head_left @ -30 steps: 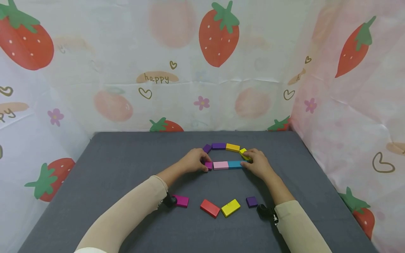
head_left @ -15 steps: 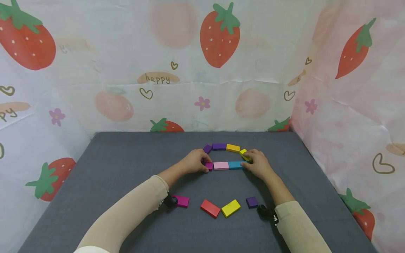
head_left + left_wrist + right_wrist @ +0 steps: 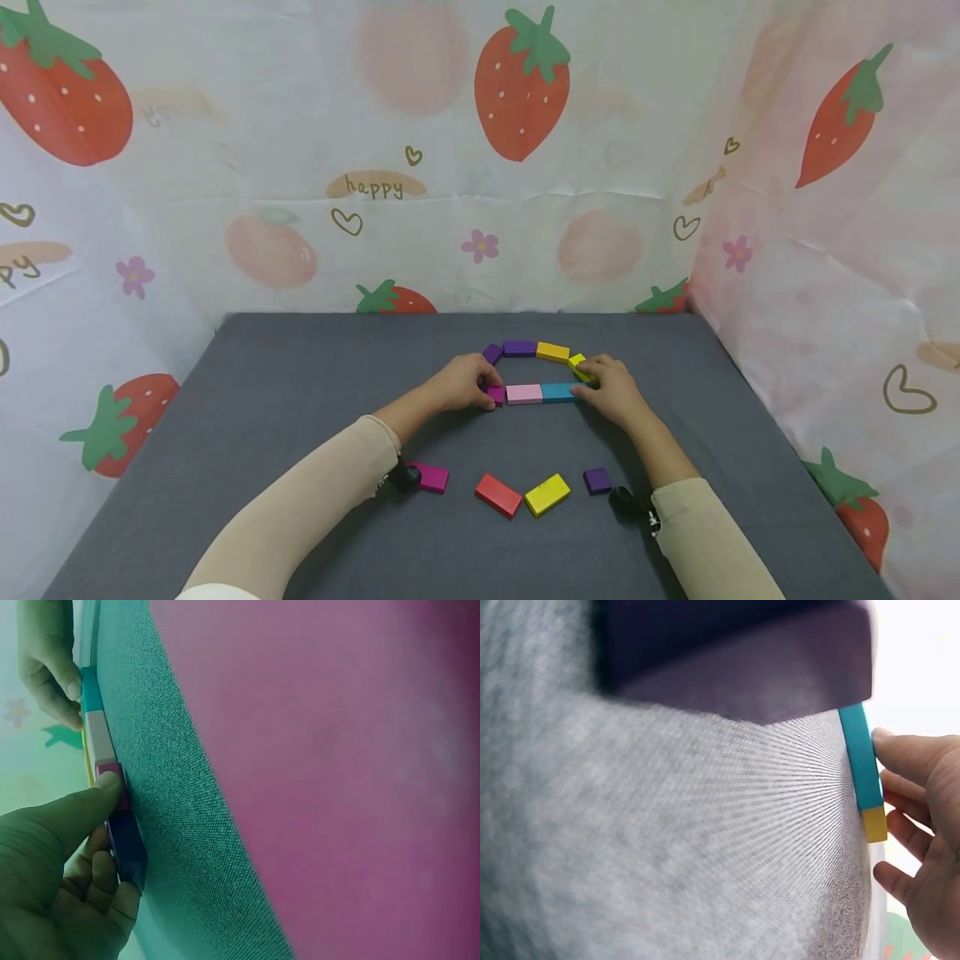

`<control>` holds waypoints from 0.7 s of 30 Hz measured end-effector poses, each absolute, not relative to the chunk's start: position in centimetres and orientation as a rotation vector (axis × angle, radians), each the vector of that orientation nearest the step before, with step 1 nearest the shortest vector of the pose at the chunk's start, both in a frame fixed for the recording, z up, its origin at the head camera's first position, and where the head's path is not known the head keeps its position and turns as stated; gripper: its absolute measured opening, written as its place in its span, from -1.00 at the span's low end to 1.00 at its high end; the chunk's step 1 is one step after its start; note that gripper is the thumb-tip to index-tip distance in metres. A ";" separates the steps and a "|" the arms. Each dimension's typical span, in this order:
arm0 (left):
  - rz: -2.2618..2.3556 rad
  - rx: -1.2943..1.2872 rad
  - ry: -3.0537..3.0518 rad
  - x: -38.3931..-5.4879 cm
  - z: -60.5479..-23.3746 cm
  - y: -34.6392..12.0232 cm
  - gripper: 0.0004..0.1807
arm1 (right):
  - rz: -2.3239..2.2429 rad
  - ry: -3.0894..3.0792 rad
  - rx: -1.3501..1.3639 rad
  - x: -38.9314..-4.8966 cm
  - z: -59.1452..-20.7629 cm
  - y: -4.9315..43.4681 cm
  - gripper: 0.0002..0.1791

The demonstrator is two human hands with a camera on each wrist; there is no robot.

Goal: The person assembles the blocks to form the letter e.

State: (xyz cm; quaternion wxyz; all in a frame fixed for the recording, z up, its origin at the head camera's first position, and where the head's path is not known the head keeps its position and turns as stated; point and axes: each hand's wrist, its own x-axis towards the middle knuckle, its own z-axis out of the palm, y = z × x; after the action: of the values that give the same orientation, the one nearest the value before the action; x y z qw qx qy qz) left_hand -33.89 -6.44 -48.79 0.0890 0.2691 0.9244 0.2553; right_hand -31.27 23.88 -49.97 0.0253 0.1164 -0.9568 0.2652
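left hand (image 3: 465,383) pinching magenta block (image 3: 497,396), left end of row (image 3: 523,394) | right hand (image 3: 613,387) thumb at blue block (image 3: 557,392), finger hold unclear | risk: uneven inward push could skew row

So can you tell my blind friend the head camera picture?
A person's left hand and right hand touch opposite sides of a rounded outline of colorful blocks on a gray table. Four more blocks lie nearer; strawberry cloth hangs behind.
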 end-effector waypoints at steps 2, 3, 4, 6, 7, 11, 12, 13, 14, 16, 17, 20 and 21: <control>0.755 0.807 2.749 -33.9 -48.8 -6.4 -0.66 | 0.816 -2.957 0.363 -31.3 -50.0 23.9 -0.48; 0.755 0.809 2.748 -33.9 -48.8 -6.4 -0.66 | 0.817 -2.956 0.363 -31.3 -50.0 23.9 -0.48; 0.756 0.811 2.746 -33.9 -48.8 -6.4 -0.66 | 0.817 -2.955 0.363 -31.2 -50.0 23.9 -0.48; 0.760 0.807 2.745 -33.8 -48.7 -6.4 -0.66 | 0.820 -2.954 0.363 -31.2 -50.0 23.9 -0.48; 0.763 0.805 2.744 -33.8 -48.7 -6.4 -0.66 | 0.821 -2.955 0.362 -31.2 -50.0 23.9 -0.48; 0.785 0.792 2.736 -33.8 -48.7 -6.6 -0.65 | 0.825 -2.958 0.358 -31.2 -50.1 23.9 -0.48; 0.791 0.788 2.733 -33.8 -48.7 -6.6 -0.65 | 0.825 -2.959 0.356 -31.2 -50.1 23.9 -0.48; 0.799 0.784 2.729 -33.9 -48.7 -6.7 -0.64 | 0.827 -2.961 0.356 -31.2 -50.1 23.9 -0.48; 0.808 0.776 2.725 -33.9 -48.7 -6.8 -0.64 | 0.828 -2.960 0.356 -31.2 -50.1 23.9 -0.48; 0.825 0.762 2.720 -33.9 -48.6 -6.9 -0.63 | 0.826 -2.957 0.360 -31.3 -50.1 23.9 -0.48; 0.834 0.756 2.717 -33.9 -48.5 -6.9 -0.64 | 0.823 -2.956 0.361 -31.3 -50.1 23.9 -0.48; 0.864 0.739 2.715 -33.9 -48.1 -7.1 -0.64 | 0.815 -2.951 0.366 -31.4 -50.1 23.9 -0.48; 0.873 0.738 2.715 -33.9 -48.0 -7.2 -0.64 | 0.813 -2.950 0.367 -31.4 -50.1 23.9 -0.48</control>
State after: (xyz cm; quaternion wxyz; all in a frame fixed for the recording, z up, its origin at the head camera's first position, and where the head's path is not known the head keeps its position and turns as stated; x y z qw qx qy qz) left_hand -33.90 -7.16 -47.99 0.0977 0.2493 0.9172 0.2950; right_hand -31.38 23.95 -50.12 0.0297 0.1189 -0.9568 0.2636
